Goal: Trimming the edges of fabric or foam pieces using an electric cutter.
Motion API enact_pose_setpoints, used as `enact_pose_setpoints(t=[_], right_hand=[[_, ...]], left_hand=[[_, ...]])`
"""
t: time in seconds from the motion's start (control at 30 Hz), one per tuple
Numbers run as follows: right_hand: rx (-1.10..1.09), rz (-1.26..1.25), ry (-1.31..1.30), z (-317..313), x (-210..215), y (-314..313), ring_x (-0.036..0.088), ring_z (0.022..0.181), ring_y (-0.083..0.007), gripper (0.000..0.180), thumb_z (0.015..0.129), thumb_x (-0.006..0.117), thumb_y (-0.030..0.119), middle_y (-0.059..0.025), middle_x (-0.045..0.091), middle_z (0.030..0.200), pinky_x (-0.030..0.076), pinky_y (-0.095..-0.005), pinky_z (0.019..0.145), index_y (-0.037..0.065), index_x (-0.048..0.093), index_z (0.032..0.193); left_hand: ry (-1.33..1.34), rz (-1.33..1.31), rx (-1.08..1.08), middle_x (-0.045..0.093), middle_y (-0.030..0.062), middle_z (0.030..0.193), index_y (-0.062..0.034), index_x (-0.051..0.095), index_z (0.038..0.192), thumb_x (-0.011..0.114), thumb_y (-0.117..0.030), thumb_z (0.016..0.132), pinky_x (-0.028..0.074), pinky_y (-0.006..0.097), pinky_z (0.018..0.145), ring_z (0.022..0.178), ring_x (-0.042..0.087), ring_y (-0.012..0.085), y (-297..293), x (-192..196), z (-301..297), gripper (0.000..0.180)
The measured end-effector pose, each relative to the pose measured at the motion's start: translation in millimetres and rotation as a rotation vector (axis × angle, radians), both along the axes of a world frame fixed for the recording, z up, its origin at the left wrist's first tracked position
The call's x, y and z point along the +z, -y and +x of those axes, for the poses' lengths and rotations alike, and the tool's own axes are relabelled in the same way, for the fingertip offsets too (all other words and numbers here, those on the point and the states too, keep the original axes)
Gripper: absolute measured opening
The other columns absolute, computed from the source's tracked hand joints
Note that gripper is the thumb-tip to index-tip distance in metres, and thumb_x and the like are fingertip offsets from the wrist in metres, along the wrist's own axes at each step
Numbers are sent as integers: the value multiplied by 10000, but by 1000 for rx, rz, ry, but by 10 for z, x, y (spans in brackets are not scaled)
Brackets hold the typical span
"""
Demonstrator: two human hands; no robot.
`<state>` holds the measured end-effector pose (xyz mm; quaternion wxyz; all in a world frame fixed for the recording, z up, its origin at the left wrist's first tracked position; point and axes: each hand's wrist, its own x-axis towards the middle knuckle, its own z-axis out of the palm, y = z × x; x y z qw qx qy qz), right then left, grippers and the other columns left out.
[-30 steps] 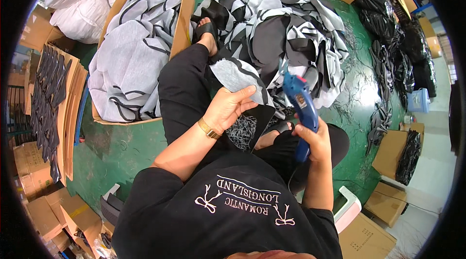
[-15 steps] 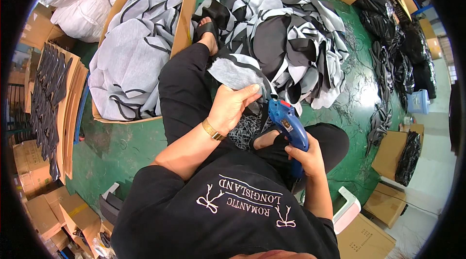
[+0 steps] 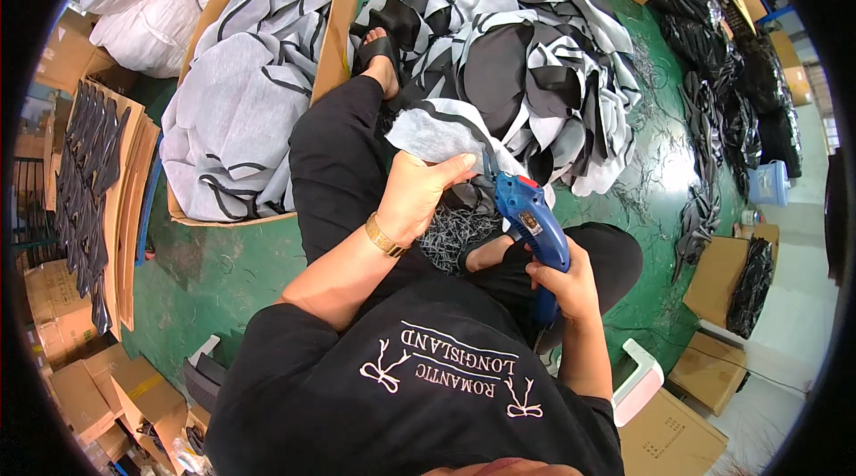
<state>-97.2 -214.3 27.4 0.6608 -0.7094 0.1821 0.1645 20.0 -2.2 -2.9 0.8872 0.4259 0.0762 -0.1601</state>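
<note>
My left hand [image 3: 417, 197] pinches the near edge of a pale grey-white fabric piece [image 3: 430, 134] with a black border, thumb on top. My right hand [image 3: 571, 282] is wrapped round the blue handle of a pair of electric scissors [image 3: 532, 216] with a red patch on top. The blade end of the scissors meets the fabric just right of my left thumb; the exact contact is too small to make out. Beneath my hands, a heap of thin grey and black trimmings [image 3: 453, 240] lies between my legs.
A large pile of black and white fabric pieces [image 3: 496, 79] covers the floor ahead. At left stands a cardboard box [image 3: 335, 46] full of similar pieces. Black plastic bags [image 3: 753, 110] line the right, above a blue tub [image 3: 768, 184]. Cardboard sheets [image 3: 134, 209] stand far left.
The scissors have shifted slightly left and away from me, closer to my left thumb. The fabric's right part has changed its drape. My left hand keeps its pinch.
</note>
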Motion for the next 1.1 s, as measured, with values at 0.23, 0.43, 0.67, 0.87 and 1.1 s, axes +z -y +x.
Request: enact_pose_setpoints(t=[0.23, 0.43, 0.67, 0.87, 1.1], right_hand=[[43, -15, -19, 58, 66, 32, 550, 584, -101, 325, 689, 689, 55, -24, 577, 751, 456, -252, 545, -19, 590, 989], [31, 69, -32, 108, 96, 2, 553, 571, -128, 328, 663, 654, 0, -51, 565, 755, 463, -253, 531, -52, 594, 981], [-9, 78, 100, 259, 123, -14, 552, 583, -129, 358, 660, 668, 48, -52, 571, 758, 454, -248, 543, -49, 584, 994], [-55, -103, 283, 582, 91, -184, 568, 674, -85, 423, 659, 816, 150, -25, 606, 780, 475, -236, 621, -9, 579, 972], [-1, -102, 223, 606, -98, -297, 569, 693, -93, 416, 668, 797, 136, -22, 607, 795, 483, -248, 649, -10, 581, 993]], left_hand=[[50, 129, -69, 672, 59, 900, 17, 661, 949, 681, 16, 802, 519, 257, 719, 794, 636, 130, -107, 56, 50, 148], [143, 135, -138, 641, 33, 929, -4, 612, 1045, 677, 24, 792, 512, 260, 728, 807, 616, 116, -178, 47, 55, 262], [113, 127, -231, 636, 32, 965, -13, 582, 1102, 673, 2, 803, 520, 263, 740, 842, 621, 123, -165, 91, 29, 313], [30, 51, -330, 644, 44, 991, -17, 588, 1116, 661, -12, 818, 526, 273, 750, 875, 630, 141, -35, 68, -102, 307], [-95, -66, -219, 644, 47, 1001, -19, 585, 1104, 667, -50, 847, 520, 273, 757, 881, 632, 141, 62, 2, -168, 272]])
